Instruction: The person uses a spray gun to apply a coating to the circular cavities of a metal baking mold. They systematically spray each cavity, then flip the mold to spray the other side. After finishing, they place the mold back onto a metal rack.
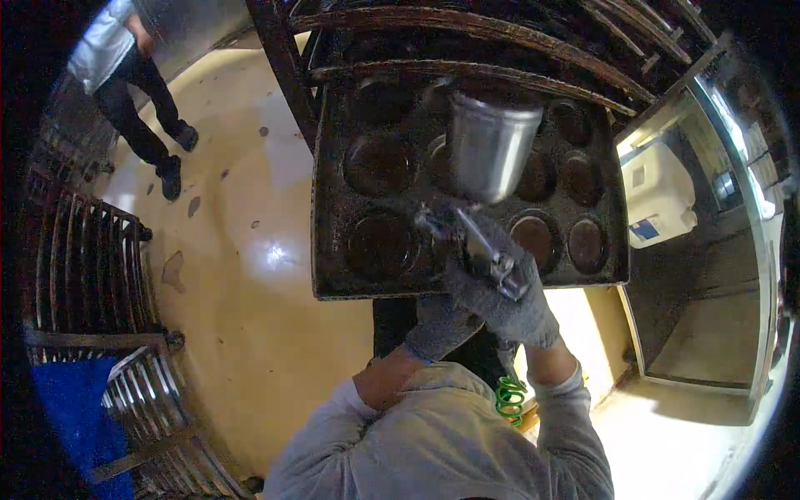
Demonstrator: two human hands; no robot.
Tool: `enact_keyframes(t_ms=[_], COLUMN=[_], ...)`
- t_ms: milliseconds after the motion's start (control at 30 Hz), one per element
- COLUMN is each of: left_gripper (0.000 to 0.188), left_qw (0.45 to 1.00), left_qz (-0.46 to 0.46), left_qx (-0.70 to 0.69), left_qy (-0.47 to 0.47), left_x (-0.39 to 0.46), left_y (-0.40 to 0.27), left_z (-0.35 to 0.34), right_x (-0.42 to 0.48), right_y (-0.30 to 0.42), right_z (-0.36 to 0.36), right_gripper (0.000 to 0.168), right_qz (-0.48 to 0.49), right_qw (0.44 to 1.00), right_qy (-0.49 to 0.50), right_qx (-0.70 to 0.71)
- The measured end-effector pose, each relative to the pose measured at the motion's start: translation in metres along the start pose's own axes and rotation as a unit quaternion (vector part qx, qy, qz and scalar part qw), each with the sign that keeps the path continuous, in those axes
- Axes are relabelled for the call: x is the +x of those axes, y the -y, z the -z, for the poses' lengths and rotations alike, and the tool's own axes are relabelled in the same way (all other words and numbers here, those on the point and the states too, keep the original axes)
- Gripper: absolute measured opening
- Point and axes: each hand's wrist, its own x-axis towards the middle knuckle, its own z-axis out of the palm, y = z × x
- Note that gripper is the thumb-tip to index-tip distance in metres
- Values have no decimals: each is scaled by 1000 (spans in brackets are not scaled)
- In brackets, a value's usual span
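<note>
My right hand (506, 287), in a grey knit glove, grips a spray gun (494, 253) by its handle. A shiny metal cup (494, 150) tops the gun, and a green coiled air hose (511, 400) hangs below it. My left hand (440, 325), gloved alike, is beside my right wrist at the near edge of a dark baking tray (328, 275); its fingers are partly hidden. The tray has several round wells and juts from a rack (284, 75). The gun and cup are above the tray and cover some wells.
White plastic jerrycan (662, 187) on a dark surface at right. Wheeled metal racks (94, 269) stand at left, one with a blue cover (81, 412). A person (134, 94) stands at upper left on the yellowish, patchy floor (250, 325).
</note>
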Motion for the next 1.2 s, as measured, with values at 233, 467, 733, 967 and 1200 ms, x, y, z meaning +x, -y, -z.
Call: enact_keyframes(t_ms=[233,467,733,967,1200], left_gripper=[55,47,34,28,29], left_qw=[862,889,912,920,918], left_qz=[-218,-218,-219,-211,-200], left_qx=[456,402,342,324,341], left_qy=[-32,-25,-52,-67,-12], left_x=[-7,-6,-5,-9,-11], left_y=[-69,-70,-70,-42,-63], left_z=[17,13,15,18,23], right_x=[-27,-60,-92,-109,-135], right_y=[-13,-26,-36,-20,16], right_z=[12,44,61,75,103], right_gripper=[69,58,28,26,46], right_qz=[-42,-63,-87,-96,-99], right_qw=[984,973,936,894,876], right_qy=[-125,-220,-336,-434,-472], right_qx=[118,-34,-57,61,13])
